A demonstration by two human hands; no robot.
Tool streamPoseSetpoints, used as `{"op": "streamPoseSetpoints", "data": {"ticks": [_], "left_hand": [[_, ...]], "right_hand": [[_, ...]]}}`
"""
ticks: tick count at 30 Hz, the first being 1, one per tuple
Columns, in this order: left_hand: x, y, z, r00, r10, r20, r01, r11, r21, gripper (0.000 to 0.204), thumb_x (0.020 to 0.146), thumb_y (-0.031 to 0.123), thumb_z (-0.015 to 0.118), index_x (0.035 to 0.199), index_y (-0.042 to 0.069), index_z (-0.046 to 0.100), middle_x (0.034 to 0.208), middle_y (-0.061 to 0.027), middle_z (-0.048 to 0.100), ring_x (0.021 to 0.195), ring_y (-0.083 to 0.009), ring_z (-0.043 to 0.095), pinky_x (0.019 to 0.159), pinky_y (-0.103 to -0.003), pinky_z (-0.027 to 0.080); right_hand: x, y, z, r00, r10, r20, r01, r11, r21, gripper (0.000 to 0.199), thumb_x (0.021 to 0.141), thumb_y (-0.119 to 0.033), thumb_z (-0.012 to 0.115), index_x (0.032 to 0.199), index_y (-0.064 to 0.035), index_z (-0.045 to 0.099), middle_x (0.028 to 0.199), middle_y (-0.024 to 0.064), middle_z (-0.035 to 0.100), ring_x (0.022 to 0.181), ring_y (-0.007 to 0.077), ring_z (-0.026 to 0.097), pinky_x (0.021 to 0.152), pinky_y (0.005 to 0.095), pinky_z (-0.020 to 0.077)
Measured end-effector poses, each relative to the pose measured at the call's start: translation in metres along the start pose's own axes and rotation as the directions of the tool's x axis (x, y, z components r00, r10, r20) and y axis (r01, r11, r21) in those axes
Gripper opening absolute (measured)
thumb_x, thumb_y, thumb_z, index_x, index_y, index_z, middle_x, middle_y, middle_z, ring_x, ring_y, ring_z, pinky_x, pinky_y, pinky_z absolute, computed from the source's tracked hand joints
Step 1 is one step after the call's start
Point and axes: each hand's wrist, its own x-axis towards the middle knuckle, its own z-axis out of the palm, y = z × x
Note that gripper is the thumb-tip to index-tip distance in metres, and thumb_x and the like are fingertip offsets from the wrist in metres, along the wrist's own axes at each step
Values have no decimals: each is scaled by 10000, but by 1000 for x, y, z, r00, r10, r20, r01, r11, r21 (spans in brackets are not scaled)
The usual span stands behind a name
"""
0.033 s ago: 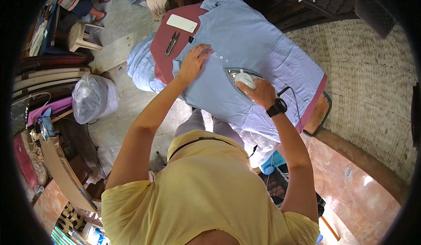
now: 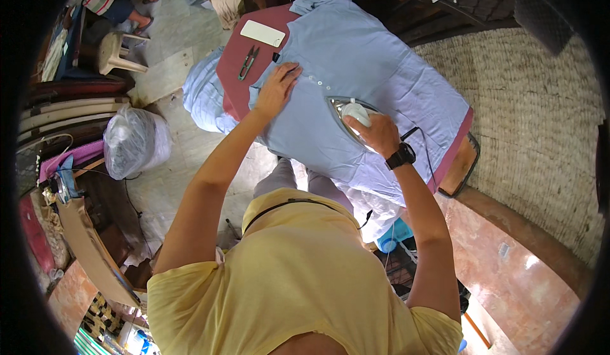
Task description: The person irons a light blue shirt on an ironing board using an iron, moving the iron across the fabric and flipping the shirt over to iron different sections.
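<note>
On the board: a light blue shirt [image 2: 375, 69] lies spread flat over a maroon ironing board [image 2: 234, 62], its button line running between the two hands
Right hand: the right hand [image 2: 376, 134] has its fingers clenched around the white handle of a clothes iron [image 2: 348, 111], whose pointed soleplate rests on the shirt just right of the buttons; a black wristwatch [image 2: 400, 157] sits on that wrist
Left hand: the left hand [image 2: 277, 89] lies palm down on the shirt, fingers released and spread, pressing the cloth flat near the board's bare end
Shirt overhang: one part of the blue cloth hangs off the board's left edge towards the floor
Bare end of board: small black thread snips [image 2: 247, 62] and a white rectangular card [image 2: 262, 33] lie on the maroon cover, just beside the shirt and apart from both hands
Cord: a dark cord [image 2: 424, 148] runs from the iron across the shirt towards the board's right edge
Floor, left: a tied clear plastic bag [image 2: 135, 140] sits well apart from the board, and a pale stool [image 2: 117, 51] stands farther up
Right side: a woven mat [image 2: 540, 126] covers the floor beyond the board
</note>
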Motion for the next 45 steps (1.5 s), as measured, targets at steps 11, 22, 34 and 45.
{"op": "streamPoseSetpoints", "data": {"ticks": [11,22,34,45], "left_hand": [[-4,-4,0,999,-50,21,50,999,-16,388,907,48,581,1295,75,581,1307,-99,536,1210,-316,494,1039,-411,410],[7,-2,-8,974,21,226,-58,985,161,594,817,-1,539,1388,157,497,1453,-27,441,1339,-271,384,1113,-455,292],[1,-9,-5,973,15,229,-60,980,192,558,864,45,515,1406,176,490,1484,-5,427,1354,-263,381,1115,-453,308],[1,-9,-5,975,28,222,-70,980,184,550,872,53,518,1407,181,489,1475,-16,434,1346,-277,386,1111,-468,306]], "right_hand": [[3,-9,22,999,47,2,-47,977,208,503,888,-504,650,933,-6,705,698,172,681,676,323,690,595,383,509],[2,-85,97,922,248,-298,-55,845,531,536,915,-478,605,896,53,674,766,296,643,765,459,654,631,489,506],[24,-89,151,873,331,-357,-56,796,602,587,950,-515,569,798,50,606,561,103,551,411,184,544,397,352,429],[-6,-86,132,899,283,-334,-43,817,575,518,940,-465,580,900,41,681,712,256,652,684,422,664,601,469,501]]}}
